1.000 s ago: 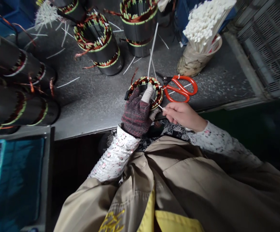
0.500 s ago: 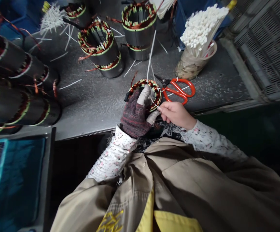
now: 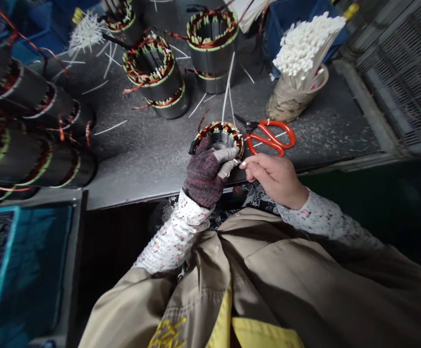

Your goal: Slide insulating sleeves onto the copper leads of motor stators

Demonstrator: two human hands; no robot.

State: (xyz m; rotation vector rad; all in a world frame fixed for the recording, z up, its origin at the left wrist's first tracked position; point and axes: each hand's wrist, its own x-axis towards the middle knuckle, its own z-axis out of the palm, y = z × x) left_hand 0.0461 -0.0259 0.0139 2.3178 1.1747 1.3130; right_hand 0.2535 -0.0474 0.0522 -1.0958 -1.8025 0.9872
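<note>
A motor stator (image 3: 216, 126) with copper windings and a pale green rim stands near the bench's front edge. My left hand (image 3: 206, 169), in a dark knitted glove with wrapped fingertips, grips its near side. At the near right rim, my right hand (image 3: 278, 176), bare, pinches the end of a thin white cable tie (image 3: 243, 163) between thumb and forefinger. Two more white ties (image 3: 227, 92) rise from the far rim of this stator. Just right of it lie red-handled scissors (image 3: 274, 137), touched by neither hand.
Behind stand two larger stators (image 3: 156, 72) (image 3: 212, 48). A cup (image 3: 293, 99) full of white ties is at the right, loose ties (image 3: 111, 127) lie about, and more stators (image 3: 25, 101) are stacked left. What look like grey fingers (image 3: 113, 7) reach another stator at the top edge.
My right hand has drawn slightly right and down, away from the rim, with the tie end. My left thumb has swung down toward the near right rim. Grey fingers have appeared at the top.
</note>
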